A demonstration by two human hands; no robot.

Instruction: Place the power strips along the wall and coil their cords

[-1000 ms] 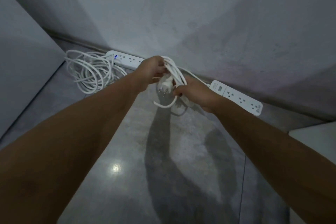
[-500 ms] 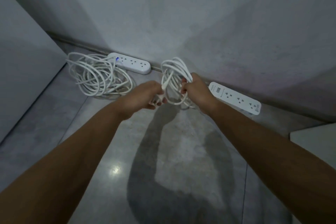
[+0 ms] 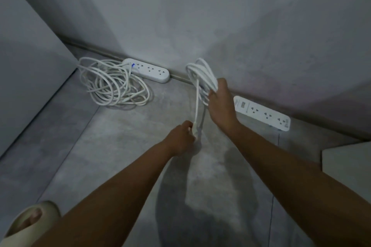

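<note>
Two white power strips lie on the floor against the wall. The left power strip [image 3: 149, 70] has a blue light, and its cord [image 3: 112, 84] lies beside it in loose loops. The right power strip [image 3: 263, 113] lies further right along the wall. My right hand [image 3: 219, 102] grips a bundle of coiled white cord [image 3: 200, 75] above the floor between the strips. My left hand [image 3: 181, 137] holds the plug end [image 3: 195, 128] of that cord, pulled down and stretched away from the bundle.
A grey wall runs across the back with a skirting line at its foot. A grey panel [image 3: 30, 78] stands on the left. A pale block's corner [image 3: 347, 164] shows at the right edge. My foot in a beige sandal [image 3: 30, 220] is at the bottom left.
My left hand has drawn the plug end down and toward me, away from the bundle. My right hand keeps the coil and has shifted slightly right, so the cord end now runs taut.
</note>
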